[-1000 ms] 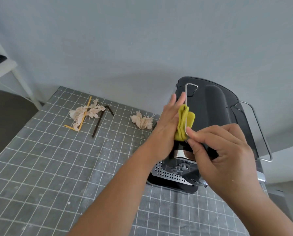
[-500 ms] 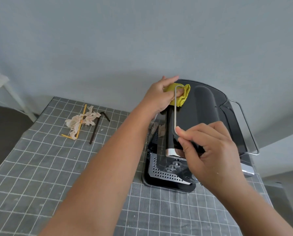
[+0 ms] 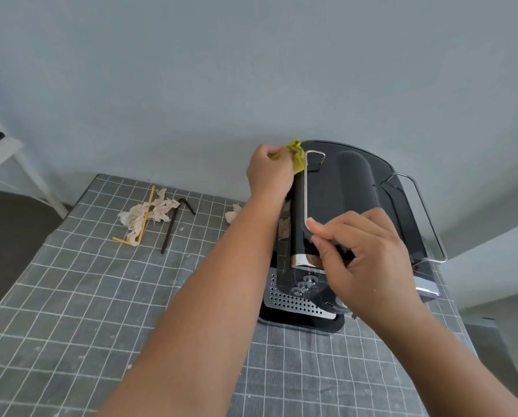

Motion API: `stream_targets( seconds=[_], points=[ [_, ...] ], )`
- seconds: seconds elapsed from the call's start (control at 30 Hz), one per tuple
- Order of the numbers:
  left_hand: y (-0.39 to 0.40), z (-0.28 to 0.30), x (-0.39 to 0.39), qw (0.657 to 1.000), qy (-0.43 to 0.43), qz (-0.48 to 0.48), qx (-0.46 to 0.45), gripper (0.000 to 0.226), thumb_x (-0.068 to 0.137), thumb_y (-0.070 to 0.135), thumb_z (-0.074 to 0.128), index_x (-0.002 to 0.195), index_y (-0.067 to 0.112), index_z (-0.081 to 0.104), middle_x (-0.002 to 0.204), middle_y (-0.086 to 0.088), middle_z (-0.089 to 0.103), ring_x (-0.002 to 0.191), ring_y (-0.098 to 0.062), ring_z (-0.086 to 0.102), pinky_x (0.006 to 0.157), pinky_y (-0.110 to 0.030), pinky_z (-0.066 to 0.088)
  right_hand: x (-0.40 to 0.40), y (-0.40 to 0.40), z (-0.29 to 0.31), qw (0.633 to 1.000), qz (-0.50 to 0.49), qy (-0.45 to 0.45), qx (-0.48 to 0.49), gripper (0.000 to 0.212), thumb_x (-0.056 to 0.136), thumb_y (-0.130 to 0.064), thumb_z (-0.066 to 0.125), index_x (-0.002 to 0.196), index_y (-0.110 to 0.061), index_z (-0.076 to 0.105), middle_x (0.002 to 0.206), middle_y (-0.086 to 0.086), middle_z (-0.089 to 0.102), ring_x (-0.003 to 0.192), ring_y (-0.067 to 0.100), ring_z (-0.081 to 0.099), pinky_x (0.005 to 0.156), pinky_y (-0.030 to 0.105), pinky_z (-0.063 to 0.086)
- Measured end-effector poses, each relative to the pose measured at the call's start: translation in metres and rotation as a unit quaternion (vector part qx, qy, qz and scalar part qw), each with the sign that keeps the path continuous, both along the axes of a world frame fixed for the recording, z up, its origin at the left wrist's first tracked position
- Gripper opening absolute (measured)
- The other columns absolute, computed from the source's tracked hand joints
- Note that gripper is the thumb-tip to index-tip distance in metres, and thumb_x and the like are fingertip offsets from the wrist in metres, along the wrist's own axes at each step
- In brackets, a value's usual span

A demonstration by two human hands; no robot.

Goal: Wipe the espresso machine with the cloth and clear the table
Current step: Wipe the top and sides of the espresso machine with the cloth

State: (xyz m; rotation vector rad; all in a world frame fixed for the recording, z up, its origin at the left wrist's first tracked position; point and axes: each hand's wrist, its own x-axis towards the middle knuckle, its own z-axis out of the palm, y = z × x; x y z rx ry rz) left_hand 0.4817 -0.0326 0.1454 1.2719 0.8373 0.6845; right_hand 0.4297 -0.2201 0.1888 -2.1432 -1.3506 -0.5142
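Note:
A black espresso machine (image 3: 348,188) stands at the right of the grey gridded table (image 3: 71,296), against the wall. My left hand (image 3: 268,173) grips a bunched yellow cloth (image 3: 297,156) and presses it to the machine's upper left back corner. My right hand (image 3: 369,263) holds the machine's front top, its thumb and fingers on the lower end of the chrome wire rail (image 3: 306,191). Below that hand the perforated metal drip tray (image 3: 291,300) shows.
On the table's far left lie a crumpled tissue (image 3: 149,215), a yellow straw (image 3: 145,221) and a dark bent straw (image 3: 172,227). Another tissue scrap (image 3: 232,215) peeks out behind my left forearm. A white shelf leg (image 3: 32,173) stands at the left.
My left hand has slid the yellow cloth from the machine's left side, near the front, up along it to the back top corner. My right hand stays on the machine's front.

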Motion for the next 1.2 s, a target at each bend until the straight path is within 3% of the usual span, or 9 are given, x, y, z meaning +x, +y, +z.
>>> stream_targets(
  seconds=[0.17, 0.23, 0.3, 0.43, 0.57, 0.77, 0.93, 1.07, 1.2],
  points=[
    [-0.017, -0.024, -0.038, 0.97, -0.008, -0.216, -0.11, 0.046, 0.098, 0.056, 0.034, 0.123, 0.022, 0.049, 0.109, -0.005, 0.066, 0.101, -0.021, 0.065, 0.088, -0.042, 0.053, 0.0, -0.001, 0.001, 1.0, 0.0, -0.001, -0.005, 0.015, 0.088, -0.02, 0.063, 0.088, -0.018, 0.077, 0.074, -0.011, 0.066, 0.069, 0.014, 0.041, 0.064, 0.026, 0.041],
    [-0.035, -0.028, -0.065, 0.943, -0.068, -0.281, -0.163, 0.063, 0.094, 0.069, 0.025, 0.132, 0.028, 0.053, 0.119, -0.003, 0.068, 0.108, -0.017, 0.066, 0.097, -0.04, 0.05, 0.0, -0.001, 0.001, 1.0, -0.001, 0.001, -0.009, 0.013, 0.086, -0.019, 0.064, 0.09, -0.019, 0.077, 0.075, -0.012, 0.066, 0.07, 0.015, 0.044, 0.064, 0.025, 0.042],
    [-0.05, -0.031, -0.089, 0.934, -0.115, -0.278, -0.191, 0.056, 0.097, 0.063, 0.022, 0.135, 0.033, 0.051, 0.127, 0.0, 0.064, 0.114, -0.009, 0.063, 0.104, -0.034, 0.046, 0.0, -0.001, 0.001, 1.0, -0.001, -0.002, -0.013, 0.012, 0.085, -0.017, 0.066, 0.091, -0.018, 0.077, 0.076, -0.011, 0.067, 0.069, 0.017, 0.046, 0.063, 0.024, 0.042],
    [-0.095, -0.053, -0.135, 0.95, -0.171, -0.254, -0.055, 0.051, 0.099, 0.054, 0.017, 0.149, 0.048, 0.008, 0.161, 0.019, 0.003, 0.147, -0.001, 0.007, 0.122, -0.037, 0.011, 0.0, -0.002, 0.003, 1.0, 0.006, -0.011, -0.017, 0.014, 0.084, -0.015, 0.066, 0.093, -0.017, 0.076, 0.076, -0.01, 0.067, 0.068, 0.016, 0.046, 0.061, 0.024, 0.041],
    [-0.137, -0.065, -0.152, 0.967, -0.173, -0.186, -0.002, 0.056, 0.094, 0.064, 0.026, 0.146, 0.057, 0.004, 0.158, 0.028, -0.006, 0.147, 0.001, -0.004, 0.121, -0.047, 0.009, 0.0, -0.002, 0.004, 1.0, 0.01, -0.005, -0.02, 0.015, 0.084, -0.017, 0.065, 0.095, -0.017, 0.075, 0.076, -0.009, 0.067, 0.069, 0.018, 0.048, 0.061, 0.023, 0.041],
    [-0.089, -0.063, -0.116, 0.957, -0.164, -0.193, 0.141, 0.061, 0.099, 0.055, 0.014, 0.154, 0.029, 0.007, 0.162, 0.012, 0.0, 0.15, -0.012, -0.006, 0.12, -0.053, 0.005, -0.001, 0.001, 0.005, 1.0, 0.002, 0.013, -0.023, 0.015, 0.083, -0.017, 0.065, 0.094, -0.018, 0.075, 0.077, -0.009, 0.067, 0.068, 0.02, 0.052, 0.063, 0.018, 0.041],
    [-0.03, -0.059, -0.054, 0.956, -0.115, -0.262, 0.061, 0.068, 0.09, 0.072, 0.015, 0.151, 0.044, 0.006, 0.162, 0.016, -0.001, 0.148, -0.004, -0.003, 0.121, -0.047, 0.005, -0.003, 0.001, 0.004, 0.999, -0.001, 0.031, -0.021, 0.015, 0.082, -0.016, 0.066, 0.093, -0.019, 0.075, 0.077, -0.008, 0.067, 0.069, 0.023, 0.054, 0.062, 0.024, 0.043],
    [-0.017, -0.107, -0.033, 0.959, -0.025, -0.282, -0.031, 0.085, 0.081, 0.084, 0.015, 0.152, 0.037, 0.015, 0.162, 0.002, 0.013, 0.149, -0.017, 0.01, 0.121, -0.047, 0.008, -0.005, 0.002, 0.006, 0.999, 0.0, 0.026, -0.022, 0.013, 0.082, -0.015, 0.066, 0.091, -0.018, 0.074, 0.076, -0.007, 0.067, 0.068, 0.024, 0.054, 0.062, 0.025, 0.042],
    [-0.035, -0.141, -0.051, 0.961, 0.012, -0.246, -0.126, 0.067, 0.096, 0.059, 0.007, 0.153, 0.024, 0.013, 0.161, -0.004, 0.015, 0.148, -0.021, 0.012, 0.12, -0.042, 0.011, -0.006, 0.003, 0.006, 0.999, 0.005, 0.032, -0.021, 0.012, 0.082, -0.015, 0.066, 0.091, -0.019, 0.073, 0.077, -0.007, 0.067, 0.068, 0.025, 0.055, 0.061, 0.029, 0.043]
  ],
)
